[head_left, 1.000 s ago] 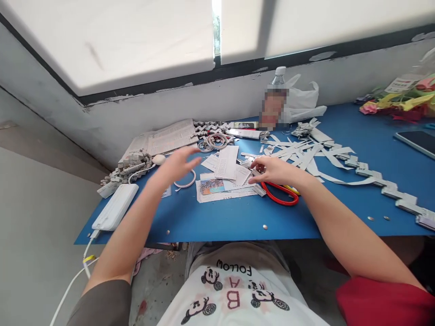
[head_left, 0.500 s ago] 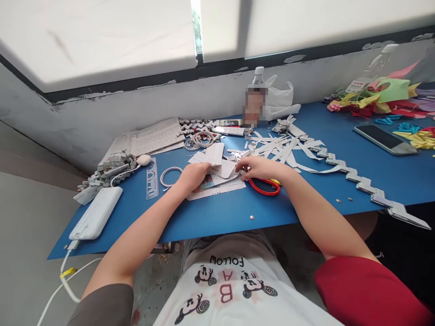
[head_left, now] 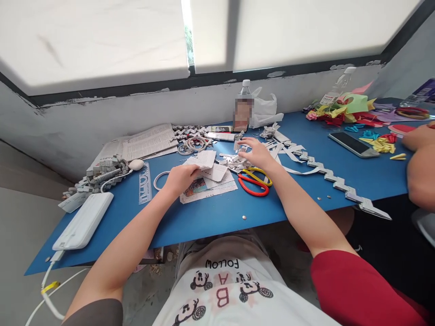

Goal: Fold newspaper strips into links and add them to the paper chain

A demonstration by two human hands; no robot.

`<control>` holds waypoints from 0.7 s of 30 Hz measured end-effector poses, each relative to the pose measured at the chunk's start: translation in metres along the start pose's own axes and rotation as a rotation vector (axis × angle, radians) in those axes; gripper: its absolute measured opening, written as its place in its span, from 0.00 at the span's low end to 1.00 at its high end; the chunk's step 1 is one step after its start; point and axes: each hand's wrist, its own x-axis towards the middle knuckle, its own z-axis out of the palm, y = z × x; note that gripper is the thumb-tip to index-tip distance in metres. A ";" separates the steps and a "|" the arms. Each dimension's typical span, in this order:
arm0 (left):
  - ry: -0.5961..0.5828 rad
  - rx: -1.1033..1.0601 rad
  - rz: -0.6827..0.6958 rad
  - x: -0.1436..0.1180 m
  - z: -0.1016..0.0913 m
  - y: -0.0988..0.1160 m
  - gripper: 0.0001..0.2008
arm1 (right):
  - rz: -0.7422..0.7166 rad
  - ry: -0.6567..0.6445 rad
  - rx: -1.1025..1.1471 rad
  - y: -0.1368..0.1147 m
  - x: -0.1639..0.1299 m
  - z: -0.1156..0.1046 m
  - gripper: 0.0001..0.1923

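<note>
My left hand [head_left: 182, 179] is closed on a folded piece of white printed paper [head_left: 204, 159], pinched between thumb and fingers above a sheet of newspaper [head_left: 226, 188]. Another cut paper piece [head_left: 217, 172] lies under it. My right hand [head_left: 256, 152] reaches over a heap of small paper scraps [head_left: 234, 162], thumb and fingers apart. A small pale piece [head_left: 237, 145] is close to its fingertips; I see no clear grip on it. Below that hand rest scissors [head_left: 253, 185] with red and yellow handles.
A tape roll [head_left: 158, 180], ruler [head_left: 144, 183] and white power bank [head_left: 83, 222] lie left. Newspapers [head_left: 149, 144] and a bottle [head_left: 243, 108] stand behind. A folded-paper chain [head_left: 340, 182], phone [head_left: 353, 144] and another person's arm [head_left: 421, 158] are right.
My right hand has moved from beside the newspaper and scissors up to the scrap heap, uncovering the scissors. My left hand keeps its paper. The view has turned right, bringing in another person's arm.
</note>
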 end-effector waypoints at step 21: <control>-0.117 -0.065 0.050 -0.001 -0.003 0.004 0.18 | -0.030 0.104 0.147 0.031 0.029 0.041 0.13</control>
